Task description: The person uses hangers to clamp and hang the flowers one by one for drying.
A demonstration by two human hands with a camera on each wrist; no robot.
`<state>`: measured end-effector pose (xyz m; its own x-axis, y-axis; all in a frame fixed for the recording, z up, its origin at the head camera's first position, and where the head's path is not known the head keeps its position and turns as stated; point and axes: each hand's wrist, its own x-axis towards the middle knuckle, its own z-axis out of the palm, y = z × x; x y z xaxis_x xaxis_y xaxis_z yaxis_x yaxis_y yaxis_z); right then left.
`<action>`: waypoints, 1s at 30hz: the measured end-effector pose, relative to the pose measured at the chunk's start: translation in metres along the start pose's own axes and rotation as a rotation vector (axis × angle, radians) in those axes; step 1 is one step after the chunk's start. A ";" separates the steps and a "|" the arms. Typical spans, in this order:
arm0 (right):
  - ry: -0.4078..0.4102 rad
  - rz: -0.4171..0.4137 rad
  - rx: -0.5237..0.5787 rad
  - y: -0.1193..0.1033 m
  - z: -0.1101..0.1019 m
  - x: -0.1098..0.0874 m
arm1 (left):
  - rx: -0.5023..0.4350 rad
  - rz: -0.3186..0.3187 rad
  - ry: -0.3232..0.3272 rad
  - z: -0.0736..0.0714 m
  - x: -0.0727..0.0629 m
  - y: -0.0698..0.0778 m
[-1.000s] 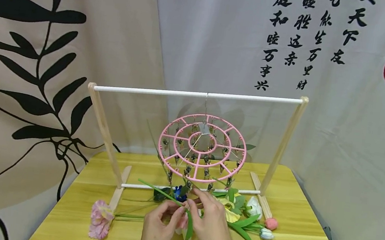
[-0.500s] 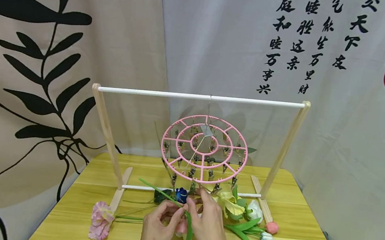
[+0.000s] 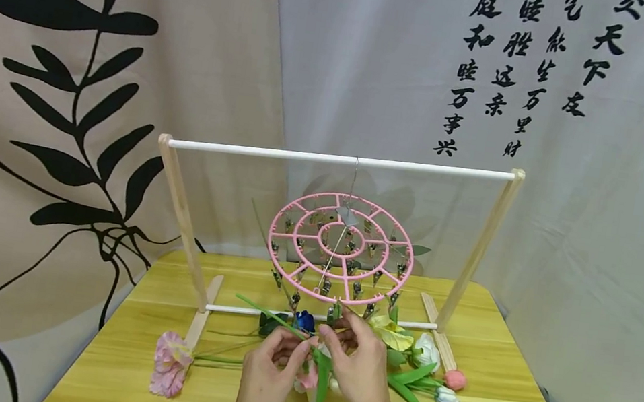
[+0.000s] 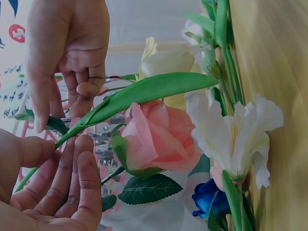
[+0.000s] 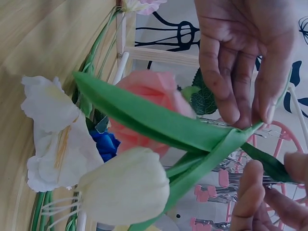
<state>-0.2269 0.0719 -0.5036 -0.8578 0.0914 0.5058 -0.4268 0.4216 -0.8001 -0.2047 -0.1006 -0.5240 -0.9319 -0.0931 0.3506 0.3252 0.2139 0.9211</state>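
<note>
My left hand (image 3: pixel 265 377) pinches the green stem (image 5: pixel 252 129) of a white tulip (image 5: pixel 127 187) between thumb and fingertips. The tulip's long leaf (image 4: pixel 154 91) and bloom hang below the fingers. My right hand (image 3: pixel 362 362) is close beside it, thumb and fingers curled at a metal clip (image 5: pixel 231 180) under the pink round clip hanger (image 3: pixel 269 248). A dark green leaf (image 5: pixel 267 161) runs up to those fingertips and partly hides the clip. A pink rose (image 4: pixel 161 139) hangs behind the tulip leaf, lower than both hands.
A wooden rack with a white top bar (image 3: pixel 255 151) carries the hanger. On the table (image 3: pixel 111 363) lie a pink carnation (image 3: pixel 170 364) at left, a blue rose (image 3: pixel 305 321) behind the hands, and a yellow flower (image 3: pixel 392 336) and white bloom (image 3: pixel 427 352) at right.
My right fingers have moved slightly up to the front clip, and the hanger has turned a little. The left hand keeps its pinch on the tulip stem. The head view has shifted slightly.
</note>
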 end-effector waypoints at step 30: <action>-0.009 0.053 0.026 -0.003 -0.017 0.006 | -0.061 -0.059 -0.065 0.012 0.011 0.007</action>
<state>-0.2255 0.0868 -0.4924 -0.8818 0.1045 0.4599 -0.3882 0.3931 -0.8335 -0.2144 -0.0884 -0.5153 -0.9574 -0.0403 0.2860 0.2772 0.1497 0.9491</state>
